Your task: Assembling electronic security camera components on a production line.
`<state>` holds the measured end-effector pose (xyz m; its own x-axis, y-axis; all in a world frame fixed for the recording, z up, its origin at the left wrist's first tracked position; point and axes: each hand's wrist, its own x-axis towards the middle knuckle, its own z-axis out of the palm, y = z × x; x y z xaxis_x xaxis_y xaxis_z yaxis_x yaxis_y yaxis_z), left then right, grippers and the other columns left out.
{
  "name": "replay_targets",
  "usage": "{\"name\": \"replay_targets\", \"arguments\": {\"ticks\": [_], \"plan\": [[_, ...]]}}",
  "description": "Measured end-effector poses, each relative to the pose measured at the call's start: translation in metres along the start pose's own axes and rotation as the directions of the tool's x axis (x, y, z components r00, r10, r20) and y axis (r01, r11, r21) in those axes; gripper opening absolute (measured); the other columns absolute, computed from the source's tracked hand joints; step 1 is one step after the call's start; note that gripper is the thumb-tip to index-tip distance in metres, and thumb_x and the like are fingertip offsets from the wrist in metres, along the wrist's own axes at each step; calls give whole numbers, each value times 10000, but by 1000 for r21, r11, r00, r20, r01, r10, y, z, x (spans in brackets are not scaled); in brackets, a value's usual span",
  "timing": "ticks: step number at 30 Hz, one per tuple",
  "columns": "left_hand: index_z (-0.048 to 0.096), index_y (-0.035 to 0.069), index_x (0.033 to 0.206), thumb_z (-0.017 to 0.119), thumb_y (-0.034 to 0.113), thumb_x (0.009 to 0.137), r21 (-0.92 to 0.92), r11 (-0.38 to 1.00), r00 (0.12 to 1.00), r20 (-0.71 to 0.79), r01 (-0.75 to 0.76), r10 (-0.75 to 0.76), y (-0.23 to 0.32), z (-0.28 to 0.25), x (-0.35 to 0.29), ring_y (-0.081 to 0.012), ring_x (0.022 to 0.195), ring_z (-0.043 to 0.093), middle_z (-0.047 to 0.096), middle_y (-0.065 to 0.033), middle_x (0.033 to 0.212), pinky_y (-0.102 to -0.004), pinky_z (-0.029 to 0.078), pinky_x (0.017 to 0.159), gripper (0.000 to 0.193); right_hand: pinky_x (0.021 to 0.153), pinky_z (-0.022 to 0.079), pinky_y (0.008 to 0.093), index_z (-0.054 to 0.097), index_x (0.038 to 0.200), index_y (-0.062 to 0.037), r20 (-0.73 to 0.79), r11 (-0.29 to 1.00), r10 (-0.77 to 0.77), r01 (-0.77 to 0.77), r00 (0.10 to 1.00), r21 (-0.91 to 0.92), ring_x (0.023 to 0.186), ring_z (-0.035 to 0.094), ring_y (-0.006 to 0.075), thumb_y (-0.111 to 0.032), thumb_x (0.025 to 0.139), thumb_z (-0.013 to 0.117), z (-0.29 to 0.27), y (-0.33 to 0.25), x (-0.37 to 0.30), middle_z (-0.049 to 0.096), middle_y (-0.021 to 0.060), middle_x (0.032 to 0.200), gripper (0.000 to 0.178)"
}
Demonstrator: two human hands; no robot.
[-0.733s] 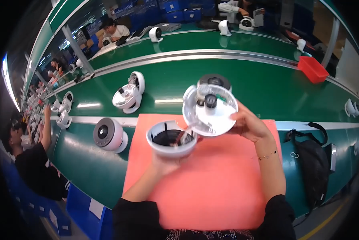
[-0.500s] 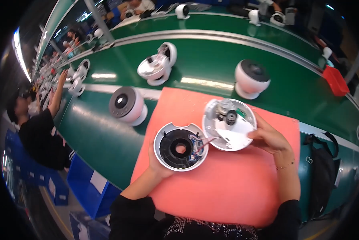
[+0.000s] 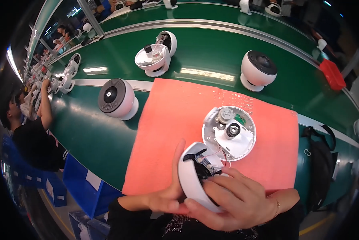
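Clasping the rounded white plastic shell (image 3: pixel 186 176) between left hand (image 3: pixel 163 198) and right hand (image 3: pixel 239 196), I judge it light, rigid. Hold its rim (image 3: pixel 193 168).

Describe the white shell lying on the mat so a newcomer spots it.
Start with the pink mat in the middle. On it, just beyond the right hand, lies a round white shell. Unlike the tilted shell being held, it rests open side up, showing a green board.
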<state>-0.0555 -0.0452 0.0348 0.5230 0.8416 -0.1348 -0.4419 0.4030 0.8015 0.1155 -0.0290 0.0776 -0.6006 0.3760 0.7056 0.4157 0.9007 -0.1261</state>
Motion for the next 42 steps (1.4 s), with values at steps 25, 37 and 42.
{"name": "replay_targets", "arguments": {"ticks": [25, 37, 42], "plan": [[377, 51, 1181, 601, 120, 783, 368, 928, 991, -130, 68, -21, -11, -34, 22, -235, 1142, 467, 406, -150, 1245, -332, 448, 871, 462, 739, 482, 246, 386, 1130, -14, 704, 59, 566, -872, 430, 485, 937, 554, 138, -57, 766, 642, -41, 65, -57, 550, 92, 1006, 447], [597, -10, 782, 743, 304, 682, 926, 368, 992, 36, -79, 123, 20, -27, 49, -246, 628, 657, 636, -137, 654, -305, 533, 608, 361, 540, 451, 168, 507, 936, 7, 674, 169, 601, -892, 430, 418, 646, 564, 53, -73, 665, 706, -25, 93, -48, 601, 44, 771, 346], [596, 0, 957, 709, 329, 705, 942, 291, 967, 99, -168, 236, 17, -39, 45, -303, 849, 640, 632, -215, 896, -347, 516, 735, 430, 561, 422, 147, 513, 992, 10, 748, 139, 470, -876, 469, 461, 654, 539, 27, -55, 670, 737, -36, 98, -56, 613, 43, 768, 397]]}}
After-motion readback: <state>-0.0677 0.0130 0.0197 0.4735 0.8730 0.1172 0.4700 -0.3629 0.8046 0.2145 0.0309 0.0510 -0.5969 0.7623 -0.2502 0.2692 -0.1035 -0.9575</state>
